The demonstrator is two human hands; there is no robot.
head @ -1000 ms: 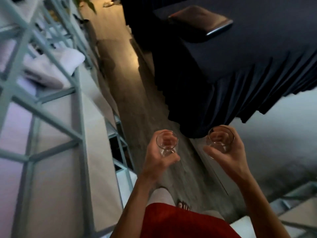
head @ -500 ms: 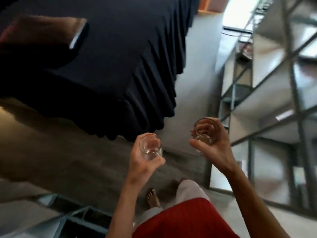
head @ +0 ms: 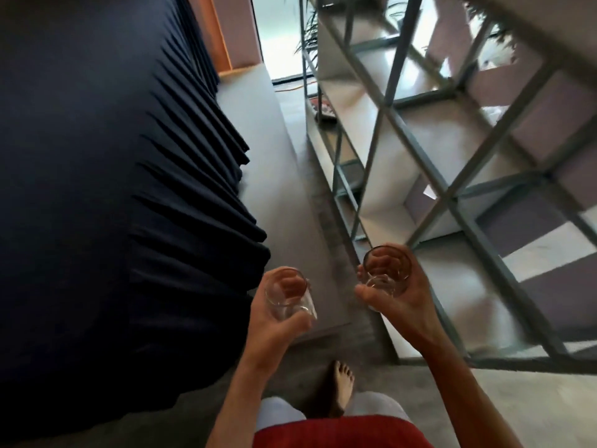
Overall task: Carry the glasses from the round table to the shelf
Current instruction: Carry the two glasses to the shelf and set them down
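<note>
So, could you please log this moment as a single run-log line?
phase: carry | left hand: holds left glass | right hand: holds right glass | shelf: to the right | dark tablecloth: to the left

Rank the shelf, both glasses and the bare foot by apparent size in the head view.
1. shelf, far largest
2. left-hand glass and right-hand glass: alike, so unranked
3. bare foot, slightly smaller, partly hidden

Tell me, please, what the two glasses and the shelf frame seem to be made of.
Left glass and right glass: clear, smooth glass by the look, with transparent walls and glinting rims. Shelf frame: probably painted metal, matte grey-green, given its thin square bars.
</note>
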